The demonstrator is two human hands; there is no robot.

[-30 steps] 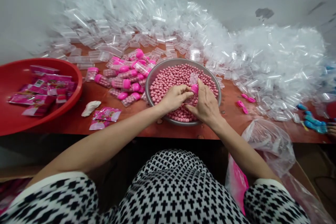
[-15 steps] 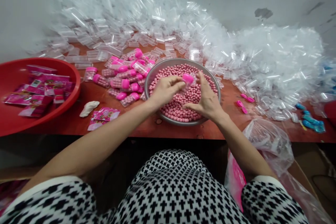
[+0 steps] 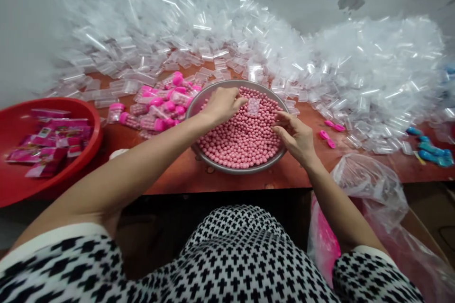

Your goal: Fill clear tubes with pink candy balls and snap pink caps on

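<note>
Above the left part of a metal bowl (image 3: pixel 237 169), my left hand (image 3: pixel 223 104) has its fingers curled together. What they hold, if anything, is hidden behind the hand. Pink beads (image 3: pixel 241 144) fill the bowl. A short clear tube (image 3: pixel 253 106) lies on the beads just right of my left fingertips. At the bowl's right rim, my right hand (image 3: pixel 296 136) has its thumb and bent fingers apart, with nothing seen between them. Left of the bowl lies a pile of pink-capped tubes (image 3: pixel 165 104) filled with pink beads.
Clear empty tubes (image 3: pixel 213 23) are heaped along the wall. At left stands a red basin (image 3: pixel 95 137) with pink packets (image 3: pixel 53 142). Loose pink caps (image 3: pixel 327 138) and blue pieces (image 3: pixel 435 151) lie at right. A clear plastic bag (image 3: pixel 369 184) hangs at the table edge.
The pink cap between my left fingers is out of sight, and that hand has moved left and away from me. My right hand has drawn back right, toward the rim. The view has shifted slightly.
</note>
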